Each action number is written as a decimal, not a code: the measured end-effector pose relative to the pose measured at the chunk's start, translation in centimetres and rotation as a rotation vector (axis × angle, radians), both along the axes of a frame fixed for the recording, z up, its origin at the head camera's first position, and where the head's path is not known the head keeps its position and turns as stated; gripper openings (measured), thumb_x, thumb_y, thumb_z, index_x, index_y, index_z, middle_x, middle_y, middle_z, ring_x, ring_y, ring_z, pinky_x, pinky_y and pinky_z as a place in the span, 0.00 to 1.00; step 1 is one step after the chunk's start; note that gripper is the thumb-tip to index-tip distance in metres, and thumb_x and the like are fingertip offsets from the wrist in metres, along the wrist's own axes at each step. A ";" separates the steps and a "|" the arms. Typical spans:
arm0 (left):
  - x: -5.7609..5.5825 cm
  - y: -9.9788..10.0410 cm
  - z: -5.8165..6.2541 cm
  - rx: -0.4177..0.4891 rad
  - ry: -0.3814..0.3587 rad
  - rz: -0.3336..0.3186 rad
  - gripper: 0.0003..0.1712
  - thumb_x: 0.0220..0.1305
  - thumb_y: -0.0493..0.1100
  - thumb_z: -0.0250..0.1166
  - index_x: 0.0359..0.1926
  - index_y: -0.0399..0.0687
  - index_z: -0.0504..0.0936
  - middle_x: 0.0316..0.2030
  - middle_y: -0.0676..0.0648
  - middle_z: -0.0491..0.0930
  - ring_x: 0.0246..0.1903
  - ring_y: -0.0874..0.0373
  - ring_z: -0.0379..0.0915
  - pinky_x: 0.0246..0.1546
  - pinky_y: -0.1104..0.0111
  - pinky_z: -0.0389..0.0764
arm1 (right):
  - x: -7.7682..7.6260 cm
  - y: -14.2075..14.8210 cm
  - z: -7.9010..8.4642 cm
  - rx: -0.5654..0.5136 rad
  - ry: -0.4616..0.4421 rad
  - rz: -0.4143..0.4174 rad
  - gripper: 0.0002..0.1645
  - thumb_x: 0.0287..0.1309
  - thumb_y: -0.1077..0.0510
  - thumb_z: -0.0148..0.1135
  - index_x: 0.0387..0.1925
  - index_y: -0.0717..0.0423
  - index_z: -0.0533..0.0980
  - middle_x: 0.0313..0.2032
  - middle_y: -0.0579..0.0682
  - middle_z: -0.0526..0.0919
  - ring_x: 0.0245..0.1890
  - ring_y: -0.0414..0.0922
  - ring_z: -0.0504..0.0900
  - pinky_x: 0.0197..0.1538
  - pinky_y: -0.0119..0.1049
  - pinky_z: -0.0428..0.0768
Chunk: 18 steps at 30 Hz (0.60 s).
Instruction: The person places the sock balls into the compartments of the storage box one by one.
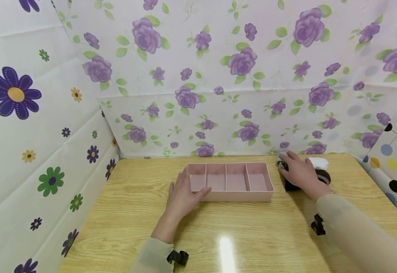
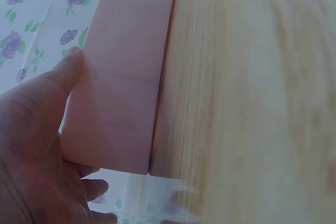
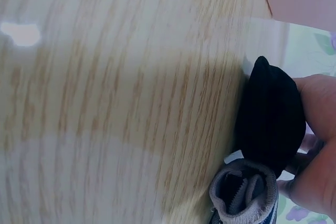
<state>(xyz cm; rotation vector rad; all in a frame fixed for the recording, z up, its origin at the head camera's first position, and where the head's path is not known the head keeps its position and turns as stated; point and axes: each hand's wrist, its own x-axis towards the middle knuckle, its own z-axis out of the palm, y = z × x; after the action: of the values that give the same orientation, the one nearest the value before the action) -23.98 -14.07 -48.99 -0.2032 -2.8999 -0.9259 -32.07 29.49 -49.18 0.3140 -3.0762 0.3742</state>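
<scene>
Steadying the box [image 1: 237,196], apparently, left hand [image 1: 183,195] spreads wide; cloth [image 1: 281,157] under right hand [image 1: 301,174], its grip unclear, likely needs a firm pinch.

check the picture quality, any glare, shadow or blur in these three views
Head: bright glare streak on the table at bottom centre, shadow on the wood beside the right sleeve; left wrist: wood grain looks soft and smeared toward the right; right wrist: white glare spot at upper left, black item too dark to show much detail.

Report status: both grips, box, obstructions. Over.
Left grip touching pink box at its left end. Right grip at cloth pile, hold unclear. Box upright on table. Obstruction: right grip partly hides pile.
</scene>
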 end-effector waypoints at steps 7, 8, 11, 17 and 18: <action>-0.1 0.0 -0.2 -0.001 0.003 0.000 0.69 0.70 0.79 0.66 0.90 0.41 0.47 0.87 0.38 0.52 0.85 0.36 0.47 0.80 0.30 0.47 | -0.2 -0.1 0.0 0.014 0.060 0.003 0.35 0.77 0.59 0.68 0.79 0.64 0.71 0.76 0.75 0.66 0.75 0.73 0.68 0.74 0.80 0.57; -0.2 0.0 -0.2 0.002 0.003 0.000 0.69 0.70 0.79 0.66 0.90 0.41 0.47 0.87 0.38 0.52 0.85 0.36 0.47 0.80 0.30 0.47 | -0.2 -0.1 0.0 0.018 0.073 0.003 0.34 0.77 0.59 0.68 0.78 0.63 0.72 0.75 0.74 0.68 0.74 0.72 0.69 0.73 0.80 0.58; -0.2 0.1 -0.1 0.004 0.004 0.003 0.69 0.70 0.79 0.66 0.90 0.41 0.47 0.87 0.38 0.53 0.85 0.36 0.48 0.80 0.30 0.47 | -0.2 -0.2 -0.1 0.021 0.106 0.003 0.32 0.76 0.60 0.69 0.76 0.62 0.76 0.72 0.73 0.73 0.71 0.71 0.73 0.72 0.79 0.61; -0.1 0.1 -0.1 0.006 -0.002 0.009 0.69 0.69 0.78 0.67 0.90 0.42 0.47 0.87 0.38 0.52 0.85 0.36 0.47 0.80 0.30 0.47 | 0.1 -0.5 -0.2 0.000 0.160 0.008 0.27 0.75 0.62 0.68 0.72 0.62 0.80 0.68 0.71 0.77 0.66 0.70 0.78 0.69 0.77 0.67; -0.1 0.0 -0.1 0.008 -0.003 0.009 0.69 0.70 0.78 0.67 0.90 0.42 0.47 0.87 0.38 0.52 0.85 0.36 0.47 0.80 0.30 0.47 | 0.2 -0.5 -0.2 -0.007 0.168 0.007 0.27 0.75 0.62 0.68 0.71 0.61 0.80 0.68 0.71 0.77 0.65 0.69 0.79 0.69 0.76 0.67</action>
<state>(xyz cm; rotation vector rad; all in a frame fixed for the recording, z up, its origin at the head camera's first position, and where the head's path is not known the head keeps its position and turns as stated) -24.05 -14.02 -49.11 -0.1879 -2.8971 -0.9364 -31.84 28.94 -49.36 0.3371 -2.9099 0.3404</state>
